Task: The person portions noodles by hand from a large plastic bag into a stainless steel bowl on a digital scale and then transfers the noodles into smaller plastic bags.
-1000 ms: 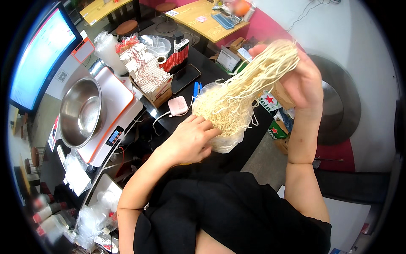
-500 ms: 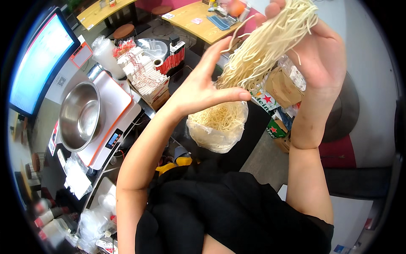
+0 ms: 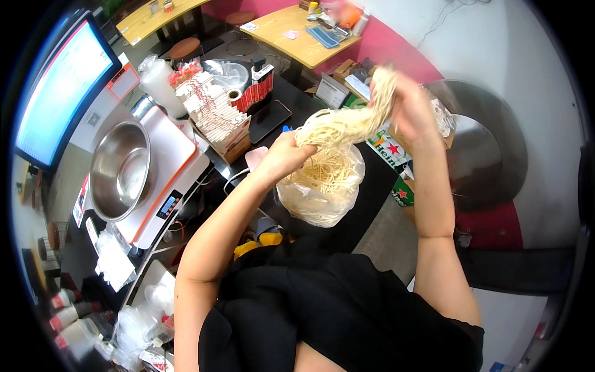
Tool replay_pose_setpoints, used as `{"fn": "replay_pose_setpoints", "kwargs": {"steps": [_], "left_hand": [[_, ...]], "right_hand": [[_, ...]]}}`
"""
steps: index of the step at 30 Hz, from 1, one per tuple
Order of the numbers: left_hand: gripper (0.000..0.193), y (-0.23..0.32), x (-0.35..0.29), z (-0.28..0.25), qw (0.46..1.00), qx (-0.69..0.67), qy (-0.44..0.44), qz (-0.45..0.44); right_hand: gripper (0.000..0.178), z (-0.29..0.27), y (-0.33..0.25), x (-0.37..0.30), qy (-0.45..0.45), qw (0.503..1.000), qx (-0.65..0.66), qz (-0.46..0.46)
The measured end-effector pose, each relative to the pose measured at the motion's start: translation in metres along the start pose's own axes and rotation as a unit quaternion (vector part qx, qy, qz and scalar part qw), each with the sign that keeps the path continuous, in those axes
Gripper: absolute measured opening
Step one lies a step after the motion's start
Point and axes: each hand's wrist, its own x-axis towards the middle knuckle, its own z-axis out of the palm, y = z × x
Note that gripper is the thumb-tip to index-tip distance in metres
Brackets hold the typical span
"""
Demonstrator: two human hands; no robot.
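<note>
A thick bundle of pale noodles stretches between my two hands. My left hand grips its lower left end, thumb closed over the strands. The upper right end is in my right hand, blurred by motion but wrapped round the noodles. Right below the bundle, a clear plastic bag stands open on the black counter, with more loose noodles inside it.
To the left, a steel bowl sits on a white and orange digital scale. Behind are a box of paper-wrapped packets and a black tray. Cartons stand right of the bag. A monitor is far left.
Both hands have come down and the noodles now hang lower, over the bag. My left hand, spread beside the bundle before, has closed on its end. The right hand has moved left.
</note>
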Motion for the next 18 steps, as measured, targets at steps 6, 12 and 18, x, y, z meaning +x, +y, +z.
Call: {"fn": "replay_pose_setpoints", "kwargs": {"steps": [6, 12, 18], "left_hand": [[0.043, 0.021, -0.014, 0.01, 0.954, 0.285, 0.015, 0.088], [0.04, 0.032, -0.011, 0.0, 0.968, 0.22, -0.036, 0.116], [0.043, 0.034, -0.013, -0.001, 0.978, 0.111, -0.029, 0.174]], "right_hand": [[0.041, 0.016, 0.099, -0.027, -0.152, 0.985, 0.067, 0.036], [0.078, 0.04, 0.113, -0.059, -0.168, 0.96, -0.21, -0.073], [0.034, 0.038, 0.091, -0.053, -0.074, 0.954, -0.269, -0.108]]}}
